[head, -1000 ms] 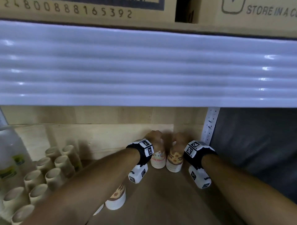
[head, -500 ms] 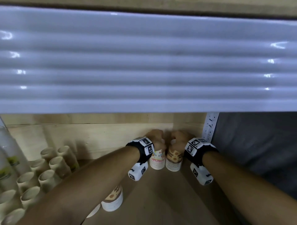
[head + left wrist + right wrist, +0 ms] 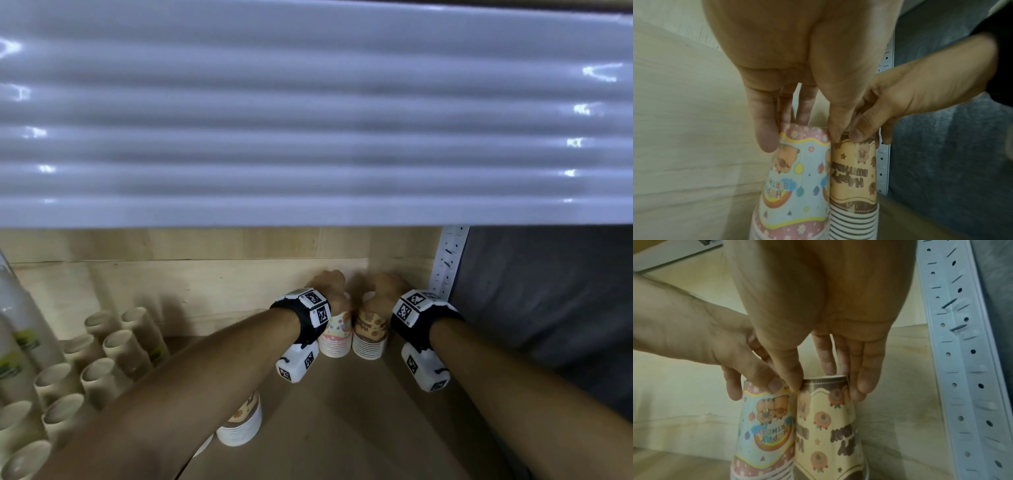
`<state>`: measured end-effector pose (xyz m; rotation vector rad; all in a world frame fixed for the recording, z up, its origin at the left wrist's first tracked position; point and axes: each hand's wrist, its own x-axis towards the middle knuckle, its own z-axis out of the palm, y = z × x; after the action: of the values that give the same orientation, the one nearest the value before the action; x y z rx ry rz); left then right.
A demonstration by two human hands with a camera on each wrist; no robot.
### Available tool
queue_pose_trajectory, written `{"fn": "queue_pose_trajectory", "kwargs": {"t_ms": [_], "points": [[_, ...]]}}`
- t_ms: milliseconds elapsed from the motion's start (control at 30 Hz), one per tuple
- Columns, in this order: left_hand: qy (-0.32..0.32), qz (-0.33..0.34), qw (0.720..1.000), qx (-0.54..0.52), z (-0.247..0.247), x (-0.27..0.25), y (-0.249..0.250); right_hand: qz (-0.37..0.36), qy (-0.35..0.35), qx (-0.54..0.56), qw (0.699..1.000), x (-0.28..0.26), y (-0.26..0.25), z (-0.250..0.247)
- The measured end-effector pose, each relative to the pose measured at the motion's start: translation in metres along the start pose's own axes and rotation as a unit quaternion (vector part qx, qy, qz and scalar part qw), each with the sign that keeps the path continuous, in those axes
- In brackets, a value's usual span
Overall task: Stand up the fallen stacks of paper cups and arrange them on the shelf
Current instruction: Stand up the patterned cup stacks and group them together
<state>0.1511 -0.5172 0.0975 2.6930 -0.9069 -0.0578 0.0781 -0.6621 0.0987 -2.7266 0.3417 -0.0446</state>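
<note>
Pink-and-blue printed paper-cup stack, brown-and-cream paper-cup stack: upright (rims down), touching; left hand, right hand fingertips pinching tops.

The left forearm hid most of a brown printed paper cup stack; its top was unseen.

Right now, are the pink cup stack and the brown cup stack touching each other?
Touching. The left wrist view shows the pink cup stack and the brown cup stack pressed side to side, no gap.
</note>
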Motion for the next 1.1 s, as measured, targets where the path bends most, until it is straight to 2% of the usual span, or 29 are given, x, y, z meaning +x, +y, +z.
{"fn": "queue_pose_trajectory", "kwargs": {"t_ms": [133, 367, 633, 767, 867, 1033, 1100], "points": [[0.001, -0.003, 1.000, -0.005, 0.000, -0.001, 0.000, -0.011, -0.018, -0.003, 1.000, 0.002, -0.002, 0.000], [-0.014, -0.004, 1.000, -0.021, 0.001, 0.002, -0.003, -0.009, -0.001, 0.007, 1.000, 0.016, 0.010, 0.008], [-0.029, 0.033, 0.998, -0.042, 0.000, -0.002, -0.008, -0.037, -0.010, 0.005, 0.999, 0.007, -0.001, 0.000], [0.004, 0.007, 0.998, -0.055, 0.000, -0.003, -0.012, -0.043, 0.000, -0.001, 0.999, -0.006, -0.010, -0.008], [-0.007, -0.002, 0.999, -0.047, 0.004, 0.001, -0.012, -0.040, -0.006, 0.014, 0.999, -0.008, -0.012, -0.008], [-0.017, 0.001, 0.999, -0.051, 0.003, 0.004, -0.009, -0.034, -0.005, 0.026, 0.999, 0.028, 0.018, 0.012], [-0.017, -0.004, 0.999, -0.048, 0.003, 0.002, -0.008, -0.040, -0.006, 0.020, 0.999, 0.023, 0.015, 0.009]]}}
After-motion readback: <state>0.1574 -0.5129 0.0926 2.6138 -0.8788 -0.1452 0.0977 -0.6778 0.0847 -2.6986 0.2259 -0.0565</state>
